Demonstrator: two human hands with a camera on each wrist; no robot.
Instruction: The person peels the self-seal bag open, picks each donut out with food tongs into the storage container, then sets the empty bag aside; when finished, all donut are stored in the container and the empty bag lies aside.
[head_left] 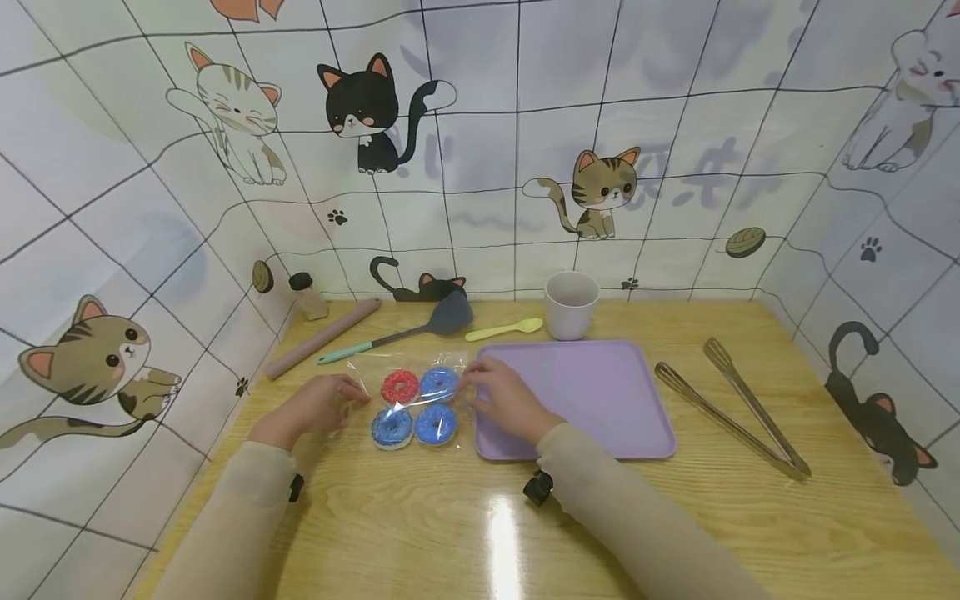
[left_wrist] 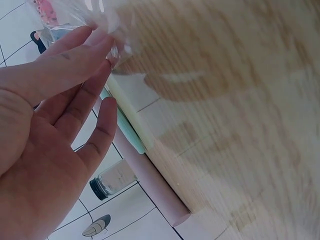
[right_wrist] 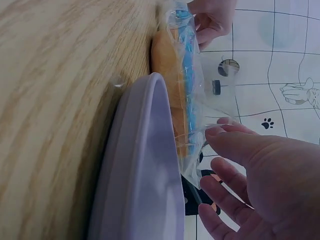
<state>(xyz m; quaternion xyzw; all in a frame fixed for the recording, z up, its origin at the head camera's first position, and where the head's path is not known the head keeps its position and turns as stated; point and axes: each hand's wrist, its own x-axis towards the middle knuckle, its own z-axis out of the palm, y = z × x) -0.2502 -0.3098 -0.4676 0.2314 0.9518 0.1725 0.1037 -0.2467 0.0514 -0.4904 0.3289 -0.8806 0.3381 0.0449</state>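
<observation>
A clear plastic bag (head_left: 411,406) lies on the table with one red toy donut (head_left: 399,387) and three blue toy donuts (head_left: 436,424) inside, all with sprinkles. At the bag's left edge, my left hand (head_left: 326,403) pinches the clear film between thumb and fingers; the left wrist view shows crumpled film (left_wrist: 116,42) at the fingertips. On the opposite side my right hand (head_left: 510,398) pinches the bag's right edge, its other fingers loosely spread in the right wrist view. The right hand is over the left part of a purple tray (head_left: 600,400).
Behind the bag are a rolling pin (head_left: 322,339), a spatula (head_left: 405,333), a yellow spoon (head_left: 504,330) and a black-capped jar (head_left: 308,297). A pale cup (head_left: 572,307) stands behind the tray. Metal tongs (head_left: 738,412) lie at the right. Cat-print cloth walls (head_left: 480,167) enclose the table.
</observation>
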